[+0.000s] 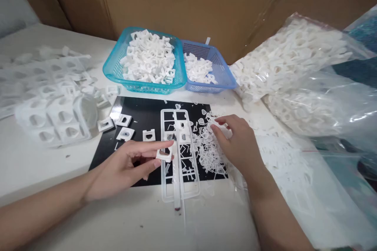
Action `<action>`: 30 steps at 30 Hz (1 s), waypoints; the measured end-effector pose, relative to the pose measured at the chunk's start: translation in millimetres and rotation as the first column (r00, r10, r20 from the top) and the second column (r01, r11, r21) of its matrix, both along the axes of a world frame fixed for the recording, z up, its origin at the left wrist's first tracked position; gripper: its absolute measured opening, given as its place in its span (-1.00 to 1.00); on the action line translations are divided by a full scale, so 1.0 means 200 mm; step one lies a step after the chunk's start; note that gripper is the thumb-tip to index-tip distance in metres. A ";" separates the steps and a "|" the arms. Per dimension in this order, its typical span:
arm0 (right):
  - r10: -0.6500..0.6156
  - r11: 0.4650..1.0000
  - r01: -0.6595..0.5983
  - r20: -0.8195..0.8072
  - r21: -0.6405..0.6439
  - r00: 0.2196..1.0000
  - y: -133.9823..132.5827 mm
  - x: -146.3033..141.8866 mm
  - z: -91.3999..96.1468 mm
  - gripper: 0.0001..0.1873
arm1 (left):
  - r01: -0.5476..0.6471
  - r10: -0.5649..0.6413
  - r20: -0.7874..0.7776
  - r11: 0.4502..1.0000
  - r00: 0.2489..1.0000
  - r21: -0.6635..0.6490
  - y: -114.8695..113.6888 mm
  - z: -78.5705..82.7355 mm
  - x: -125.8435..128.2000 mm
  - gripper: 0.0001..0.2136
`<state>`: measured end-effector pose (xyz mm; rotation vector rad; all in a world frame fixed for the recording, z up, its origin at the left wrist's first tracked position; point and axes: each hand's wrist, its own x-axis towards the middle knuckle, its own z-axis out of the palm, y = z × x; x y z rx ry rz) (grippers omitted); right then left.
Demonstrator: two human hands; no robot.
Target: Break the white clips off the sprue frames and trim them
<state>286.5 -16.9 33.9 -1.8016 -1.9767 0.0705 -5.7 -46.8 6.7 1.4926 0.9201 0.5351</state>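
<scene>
Between the thumb and fingers of my left hand [132,160] is a small white square plastic piece [164,156] with a hole in it. It is held over a white rectangular plastic frame [194,176] with thin inner bars. My right hand [235,137] is at a heap of thin white plastic scraps [209,153], thumb and forefinger brought close together; what lies between them is hard to make out. A flat, pale stick-like strip [176,188] lies lengthwise along the frame's middle. Several similar square pieces, one of them a white piece [149,135], lie left of the frame.
A black mat [135,106] lies under the work. Behind it stand a teal basket [114,62] and a blue basket [226,74], both holding white pieces. Stacked moulded white parts [55,117] are at the left. Clear bags [288,55] of white parts lie at the right.
</scene>
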 end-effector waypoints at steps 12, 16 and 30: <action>-0.131 0.975 0.149 0.116 -0.164 0.984 0.12 0.31 -0.10 -0.85 | 0.069 -0.076 0.198 0.997 0.977 0.040 0.01 -0.03 -0.01 -0.61; -0.108 0.976 0.120 0.078 -0.179 0.991 0.08 0.33 0.00 -0.94 | 0.038 -0.035 0.187 0.999 0.982 -0.014 0.00 -0.03 0.00 -0.63; -0.081 0.971 0.094 0.067 -0.218 0.994 0.11 0.24 -0.05 -0.90 | -0.078 0.078 0.100 0.997 0.992 -0.003 0.00 -0.09 0.00 -0.74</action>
